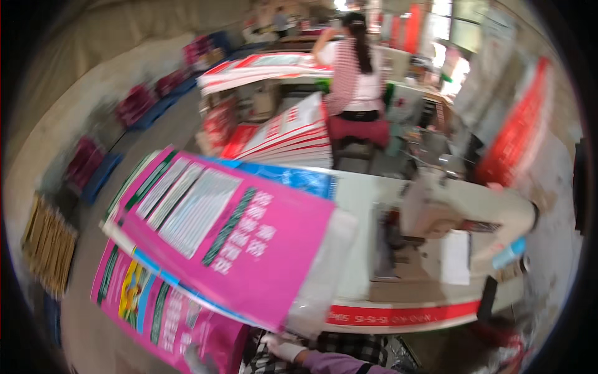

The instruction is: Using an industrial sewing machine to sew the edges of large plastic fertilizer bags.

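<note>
At the lower edge, my left hand (198, 360), in a pale glove, lies against a printed pink sack (212, 333) that hangs below the table's front left. Its fingers are smeared by motion. My right hand (283, 349), pale-gloved below a purple sleeve, is just under the table's front edge, over my checked clothing. Its fingers are curled, and what they hold, if anything, is not clear. Above both hands, a pile of flat pink sacks (268, 249) covers the table's left part, with a translucent liner (321, 280) sticking out on its right side.
A sewing machine (436, 212) stands on the pale table (358, 249) to the right. Ahead, a person (361, 75) sits facing away beside stacked red-and-white sacks (286, 134). Pink bundles (134, 106) and a brown stack (50, 246) line the left wall. Red sheeting (517, 137) hangs at right.
</note>
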